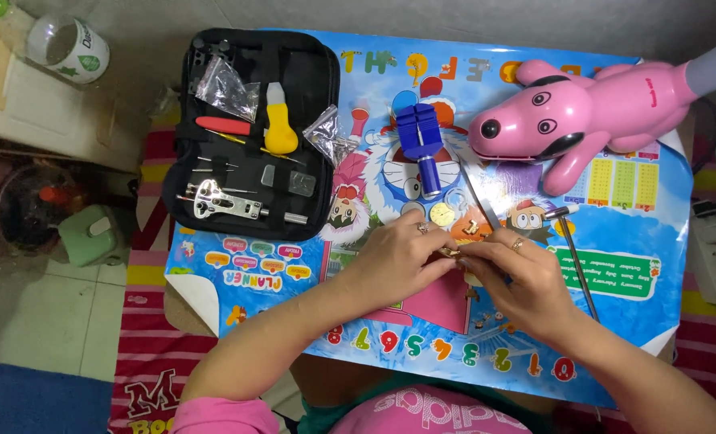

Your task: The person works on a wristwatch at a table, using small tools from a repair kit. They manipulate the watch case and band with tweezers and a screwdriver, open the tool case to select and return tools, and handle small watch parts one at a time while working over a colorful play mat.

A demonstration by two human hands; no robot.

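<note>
My left hand (394,261) and my right hand (519,277) meet over the middle of a small table covered with a bright cartoon mat (639,233). Together their fingertips pinch a small gold-coloured metal piece (452,252). Both hands wear a ring. Just beyond the fingers lie a round gold watch face (441,214) and a thin metal strip (477,199). A blue link-removing tool (421,145) stands farther back. A small metal hammer (576,249) lies right of my right hand.
An open black tool case (249,133) with a yellow-handled knife, red tool and metal wrench sits at the back left. A pink dog-shaped lamp (583,112) stands at the back right. A power strip (715,257) lies on the right, a jar (69,48) at the far left.
</note>
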